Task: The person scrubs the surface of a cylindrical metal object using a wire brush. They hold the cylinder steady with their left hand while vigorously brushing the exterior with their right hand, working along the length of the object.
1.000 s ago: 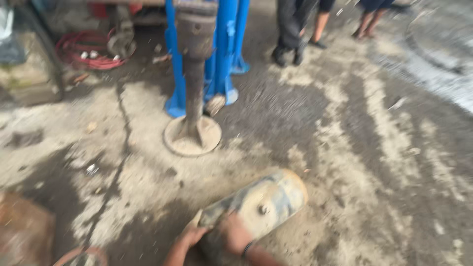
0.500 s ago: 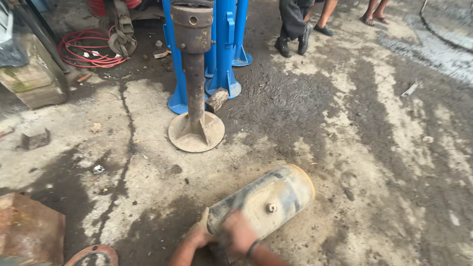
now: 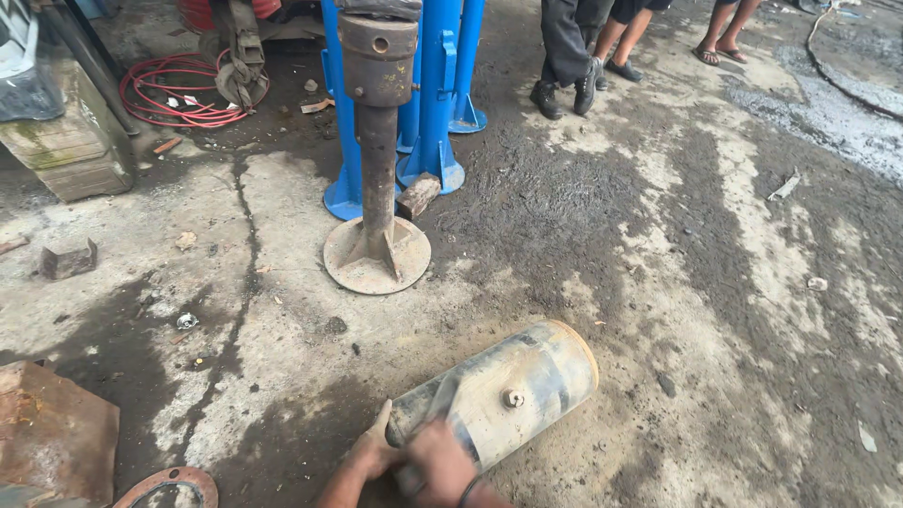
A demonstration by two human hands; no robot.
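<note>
Lower centre of frame: grimy metal tank (image 3: 499,400) lying on its side on the concrete floor (image 3: 658,282), contents hidden. Left hand (image 3: 372,453) cupping its near end; right hand (image 3: 440,466) clasping the same end.

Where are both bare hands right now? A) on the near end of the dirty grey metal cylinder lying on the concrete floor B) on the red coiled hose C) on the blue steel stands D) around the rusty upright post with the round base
A: the left hand and right hand both rest on the near end of the dirty grey metal cylinder, which lies on its side on the concrete floor.
</note>
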